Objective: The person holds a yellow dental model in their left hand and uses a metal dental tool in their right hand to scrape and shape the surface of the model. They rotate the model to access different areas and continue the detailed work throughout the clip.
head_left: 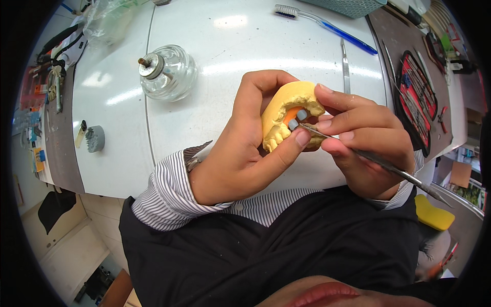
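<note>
The left hand (pixel 240 153) holds a yellow dental cast (pixel 289 115) above the near edge of the white table (pixel 230 66), its grip clamped on the cast: fingers curl over the top and the thumb presses near the teeth. The right hand (pixel 363 143) steadies the cast's right side with the index finger while its grip is closed on a thin metal tool (pixel 378 163), whose tip rests at two grey teeth (pixel 297 118) set in the arch. Orange wax (pixel 292 111) shows just behind those grey teeth.

As a judgement, the work looks partway along: the two grey teeth already sit in place and wax is already laid down, while the tool at their edge suggests the shaping around them is unfinished. The remaining yellow teeth below look untouched. How smooth the wax is cannot be told at this size.

On the table, well apart from the hands, a glass burner (pixel 168 71) stands toward the far left. A small grey block (pixel 95 138) lies near the left edge. A toothbrush (pixel 327 26) with a blue handle lies at the far edge, and a slim metal blade (pixel 346 64) lies just beyond the right hand. A red case of instruments (pixel 422 97) sits open near the right edge
</note>
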### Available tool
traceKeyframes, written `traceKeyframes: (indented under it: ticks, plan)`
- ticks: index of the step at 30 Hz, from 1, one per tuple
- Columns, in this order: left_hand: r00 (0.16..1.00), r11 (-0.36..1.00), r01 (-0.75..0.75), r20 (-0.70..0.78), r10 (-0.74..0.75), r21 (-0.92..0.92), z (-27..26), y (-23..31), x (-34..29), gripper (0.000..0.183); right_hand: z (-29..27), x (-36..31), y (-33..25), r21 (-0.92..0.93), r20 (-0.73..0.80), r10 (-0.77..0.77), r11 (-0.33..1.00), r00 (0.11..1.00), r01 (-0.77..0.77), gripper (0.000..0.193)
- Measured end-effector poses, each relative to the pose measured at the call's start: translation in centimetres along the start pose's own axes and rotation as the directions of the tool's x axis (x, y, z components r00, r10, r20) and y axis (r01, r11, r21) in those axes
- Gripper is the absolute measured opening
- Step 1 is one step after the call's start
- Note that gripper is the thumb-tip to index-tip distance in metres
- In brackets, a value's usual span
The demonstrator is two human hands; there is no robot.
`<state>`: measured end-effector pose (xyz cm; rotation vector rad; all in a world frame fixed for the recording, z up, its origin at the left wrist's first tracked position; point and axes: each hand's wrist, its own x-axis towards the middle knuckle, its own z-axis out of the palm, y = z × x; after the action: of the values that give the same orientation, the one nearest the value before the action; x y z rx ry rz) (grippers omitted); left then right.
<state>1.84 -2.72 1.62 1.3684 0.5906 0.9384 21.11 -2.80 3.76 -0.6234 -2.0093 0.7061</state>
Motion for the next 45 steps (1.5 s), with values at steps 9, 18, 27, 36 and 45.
traceKeyframes:
  ticks: [9,18,27,36,45]
  plan:
    - [0.994,0.978,-0.112,0.022,0.11,0.177,-0.4,-0.3,0.1,0.049,0.2,0.1,-0.1,-0.031,0.037,-0.049,0.998,0.998,0.05,0.028]
    - [0.978,0.939,-0.115,-0.131,0.165,0.324,-0.2,-0.6,-0.3,0.044,0.8,0.0,0.5,0.225,-0.143,0.141,0.969,0.98,-0.106,0.018]
    - [0.966,0.984,0.147,-0.2,-0.164,-0.096,-0.4,0.5,0.1,0.041,0.6,0.4,0.4,0.675,-0.173,0.634,0.634,0.754,-0.378,0.011]
    - [0.934,0.89,0.301,-0.083,-0.347,-0.343,-1.0,1.0,0.5,0.046,0.4,0.6,0.1,0.731,-0.168,0.685,0.569,0.709,-0.376,0.009]
    - [0.927,0.84,0.329,-0.019,-0.373,-0.432,-1.0,1.0,0.5,0.046,0.1,0.1,0.3,0.033,-0.077,0.102,0.995,0.992,-0.099,0.019]
